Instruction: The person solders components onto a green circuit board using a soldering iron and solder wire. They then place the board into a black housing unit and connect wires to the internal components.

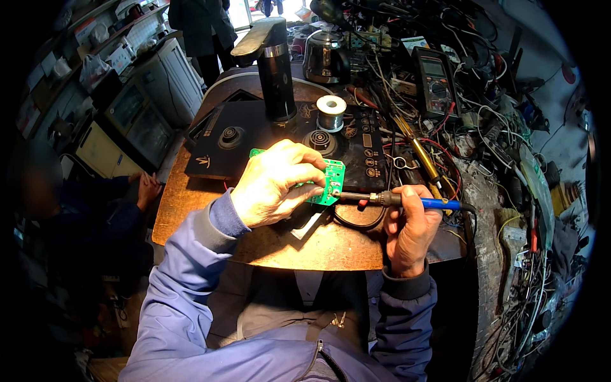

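Note:
My left hand (285, 180) grips a green circuit board (333, 178) over the front of a black two-plate electric cooker (216, 150), its fingers curled on the board. My right hand (412, 226) is closed round a soldering iron with a blue handle (440, 204). The iron points left, its tip at the board's right side; whether they touch I cannot tell. A spool of solder wire (331, 114) stands on the cooker behind the board, beside a tall black dispenser (275, 83). A black cord loops under the iron.
Wooden table edge (267, 258) in front; steel kettle (324, 57) behind. Tangled wires, tools, a multimeter (435, 83) and a yellow-bodied tool (426, 159) crowd the right. At left, a seated person's hands (148, 188) and shelves (95, 44); a standing person (200, 32) at the back.

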